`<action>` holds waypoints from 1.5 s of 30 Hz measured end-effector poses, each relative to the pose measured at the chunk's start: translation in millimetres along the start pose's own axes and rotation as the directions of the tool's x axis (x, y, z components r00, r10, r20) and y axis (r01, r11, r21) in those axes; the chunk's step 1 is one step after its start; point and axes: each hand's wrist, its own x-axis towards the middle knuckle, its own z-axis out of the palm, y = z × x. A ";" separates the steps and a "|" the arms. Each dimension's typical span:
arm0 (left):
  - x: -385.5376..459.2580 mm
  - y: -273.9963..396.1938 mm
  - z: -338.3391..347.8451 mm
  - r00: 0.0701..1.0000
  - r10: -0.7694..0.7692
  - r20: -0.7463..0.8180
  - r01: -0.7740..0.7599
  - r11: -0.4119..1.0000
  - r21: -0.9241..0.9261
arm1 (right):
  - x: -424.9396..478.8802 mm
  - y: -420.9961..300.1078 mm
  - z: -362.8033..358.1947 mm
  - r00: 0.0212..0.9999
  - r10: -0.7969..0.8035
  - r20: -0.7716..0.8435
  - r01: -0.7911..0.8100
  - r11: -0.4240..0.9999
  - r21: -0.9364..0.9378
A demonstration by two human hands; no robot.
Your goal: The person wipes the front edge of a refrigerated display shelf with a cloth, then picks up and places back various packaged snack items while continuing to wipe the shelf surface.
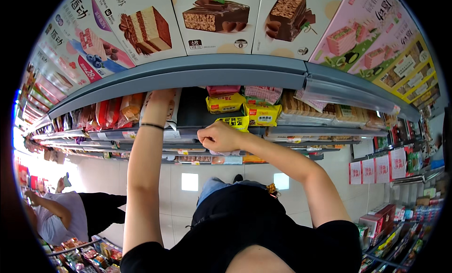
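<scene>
My left hand [163,95] reaches into the shelf under the upper board, over a white patterned package [173,112]; its fingers are mostly hidden, so its grip cannot be told. Near the front edge of the same shelf, my right hand [218,136] is curled, with a pale cloth or wrapper [224,153] partly showing beneath it. Whether it holds that cloth is unclear. Just behind the right hand lie yellow snack packets [262,114], and a pink packet [223,90] is farther back. Bare dark shelf surface [192,107] shows between the white package and the yellow packets.
Cake boxes [215,22] stand on the shelf above, behind a grey shelf edge [212,77]. Red-wrapped snacks [107,112] are at left, clear trays of biscuits [307,110] at right. A person [63,216] is at lower left. Pink-and-white boxes [398,163] stand at right.
</scene>
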 end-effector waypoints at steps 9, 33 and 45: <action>50.5 1.2 0.4 0.981 0.194 -0.006 -0.189 0.964 0.185 | 1.4 10.4 -0.1 0.999 -0.013 0.047 0.014 1.000 -0.025; 57.7 -9.8 50.8 0.733 0.664 0.150 -0.514 0.395 0.761 | 10.2 2.8 2.1 0.993 0.114 0.027 -0.115 0.992 0.055; -252.0 -54.5 31.8 0.947 0.073 -0.313 0.028 0.951 0.308 | 20.8 23.8 -20.7 0.948 0.303 0.097 -0.294 0.719 0.630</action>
